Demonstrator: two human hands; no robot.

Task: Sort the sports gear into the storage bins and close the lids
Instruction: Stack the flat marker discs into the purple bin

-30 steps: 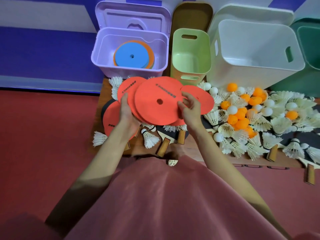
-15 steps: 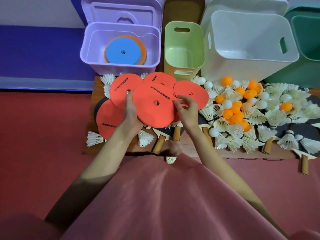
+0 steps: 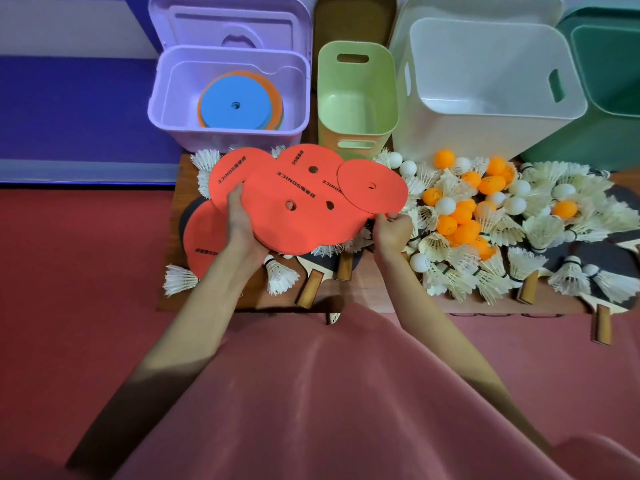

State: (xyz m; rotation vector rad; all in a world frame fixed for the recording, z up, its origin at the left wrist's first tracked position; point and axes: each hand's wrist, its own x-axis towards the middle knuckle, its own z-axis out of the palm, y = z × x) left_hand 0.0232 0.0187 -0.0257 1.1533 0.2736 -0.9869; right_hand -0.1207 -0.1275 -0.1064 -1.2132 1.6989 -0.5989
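Left hand (image 3: 242, 223) grip holds fanned red discs (image 3: 298, 209); right hand (image 3: 393, 230) grip pinches the rightmost disc's (image 3: 372, 187) edge

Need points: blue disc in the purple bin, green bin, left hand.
blue disc (image 3: 235, 107): head view, flat top face beside its centre hole.
green bin (image 3: 356, 116): head view, bare inside floor.
left hand (image 3: 242, 226): head view, back of the hand, gripping the red discs.

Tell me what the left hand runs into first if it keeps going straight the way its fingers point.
The left hand points away from the person, under the fanned red-orange flat discs. Straight on, it would probably meet the front wall of the lilac plastic bin first, though depth is uncertain.
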